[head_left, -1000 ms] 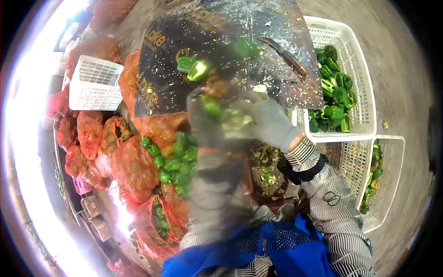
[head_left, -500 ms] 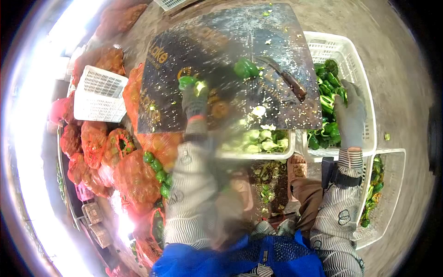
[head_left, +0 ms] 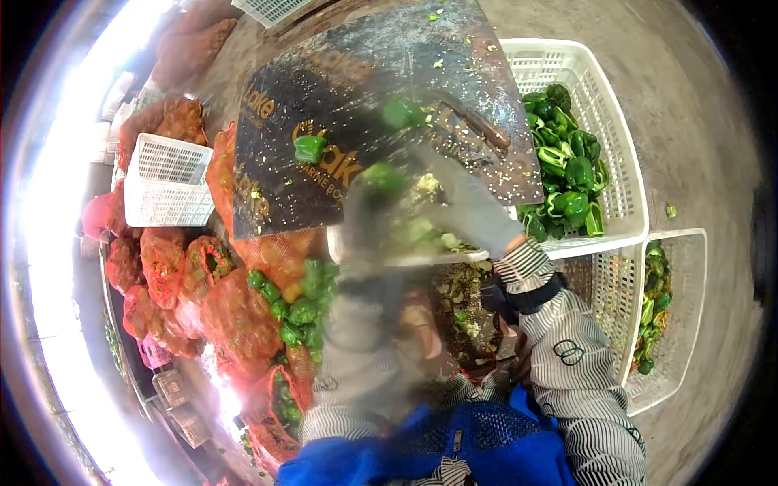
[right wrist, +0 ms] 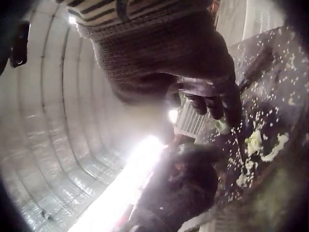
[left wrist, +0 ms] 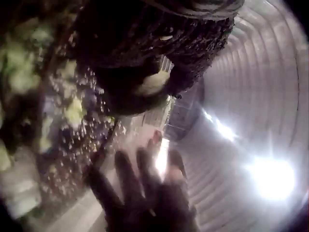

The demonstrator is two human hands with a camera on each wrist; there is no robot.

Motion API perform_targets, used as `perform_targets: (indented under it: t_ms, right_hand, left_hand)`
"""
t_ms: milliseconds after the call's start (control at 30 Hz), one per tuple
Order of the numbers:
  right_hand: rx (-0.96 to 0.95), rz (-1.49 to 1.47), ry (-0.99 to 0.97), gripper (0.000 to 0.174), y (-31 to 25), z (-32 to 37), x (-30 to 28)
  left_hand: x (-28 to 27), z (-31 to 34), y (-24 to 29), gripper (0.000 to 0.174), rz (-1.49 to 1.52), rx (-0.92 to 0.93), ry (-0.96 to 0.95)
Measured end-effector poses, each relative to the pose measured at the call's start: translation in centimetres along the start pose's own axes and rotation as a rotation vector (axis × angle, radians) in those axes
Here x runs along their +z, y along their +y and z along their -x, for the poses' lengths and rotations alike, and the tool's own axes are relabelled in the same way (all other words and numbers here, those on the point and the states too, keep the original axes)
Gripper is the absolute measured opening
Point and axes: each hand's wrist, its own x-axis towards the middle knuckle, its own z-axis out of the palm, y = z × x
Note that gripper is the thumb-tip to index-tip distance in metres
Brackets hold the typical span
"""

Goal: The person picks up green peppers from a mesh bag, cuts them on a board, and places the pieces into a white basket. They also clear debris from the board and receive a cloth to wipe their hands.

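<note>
In the head view both gloved hands meet over the front edge of the dark board (head_left: 279, 105). My left hand (head_left: 365, 219), blurred by motion, holds a green bell pepper (head_left: 385, 178). Facing it from the right, my right hand (head_left: 470, 211) is near the pepper, its fingers spread in the left wrist view and loosely bent in the right wrist view. A green pepper piece (head_left: 310, 149) lies on the board at left, and another green pepper (head_left: 403, 112) lies farther back. A knife (head_left: 485, 130) rests at the board's right side.
Seeds and scraps litter the board. Below its front edge stands a white crate (head_left: 405, 261) with pale pepper cores. At right, a large white crate (head_left: 620, 154) holds green peppers, with another crate (head_left: 677, 340) nearer. Red mesh bags (head_left: 231, 312) of peppers crowd the left.
The left hand took a pepper piece from the board and brought it nearer. The right hand went into the right crate, then came back beside the left hand.
</note>
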Motion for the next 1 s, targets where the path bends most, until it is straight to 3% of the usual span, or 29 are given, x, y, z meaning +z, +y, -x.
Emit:
perform_targets:
  t_ms: [33,67,133,167,200,267,300,400,467,600,667,700,867,900,967,1000]
  right_hand:
    - [0.0,0.004,-0.003,0.075,0.0,0.1,0.8]
    - [-0.058,-0.007,-0.016,0.076,0.1,0.1,1.6]
    - [-0.109,-0.015,-0.029,0.078,0.4,0.5,2.1]
    - [-0.163,0.036,-0.042,0.081,0.8,0.6,2.0]
    - [-0.215,0.087,-0.057,0.085,1.1,0.6,2.0]
    - [-0.229,0.071,-0.065,0.088,1.4,0.3,2.5]
    - [-0.229,0.079,-0.085,0.09,1.3,0.5,2.6]
    - [-0.224,0.068,-0.162,0.091,0.6,0.5,2.6]
    - [-0.267,0.041,-0.084,0.091,0.4,0.7,3.4]
    - [-0.355,0.219,-0.021,0.086,-0.8,0.6,2.7]
    - [-0.457,0.316,0.107,0.078,-0.8,0.4,2.4]
    - [-0.455,0.319,0.105,0.078,-0.9,0.4,2.3]
    - [-0.37,0.272,0.122,0.058,-0.1,0.3,2.8]
    - [-0.368,0.274,0.119,0.058,-0.3,0.3,2.9]
    - [-0.26,0.046,0.097,0.054,-0.9,0.2,3.2]
    - [-0.26,0.045,0.095,0.054,-1.0,0.1,3.3]
  left_hand:
    - [-1.9,-0.4,5.6,0.039,-0.206,0.162,-0.041]
    - [-1.3,0.5,6.1,0.039,-0.202,0.161,-0.039]
    - [-0.3,1.8,6.5,0.035,0.75,-0.174,0.028]
    - [0.3,1.7,6.3,0.031,0.435,-0.258,0.141]
    - [0.4,2.3,6.2,0.031,0.444,-0.261,0.14]
    - [0.1,3.2,6.6,0.027,1.728,-0.387,0.133]
    - [-0.1,3.5,6.9,0.027,1.734,-0.395,0.142]
    - [-0.9,4.1,7.4,0.026,1.554,-0.395,0.185]
    - [-1.3,4.1,7.5,0.026,1.43,-0.387,0.203]
    - [0.0,4.7,6.2,0.026,1.577,-0.486,0.302]
    - [-2.5,3.2,10.9,0.026,1.585,-0.466,0.235]
    - [-2.3,3.3,10.7,0.026,1.59,-0.468,0.236]
    - [-1.3,3.5,8.1,0.027,0.522,-0.217,0.156]
    - [-1.6,3.5,7.9,0.027,0.525,-0.219,0.157]
    - [-2.2,3.4,7.5,0.028,0.141,-0.211,-0.086]
    - [-2.4,3.3,7.5,0.028,0.141,-0.213,-0.086]
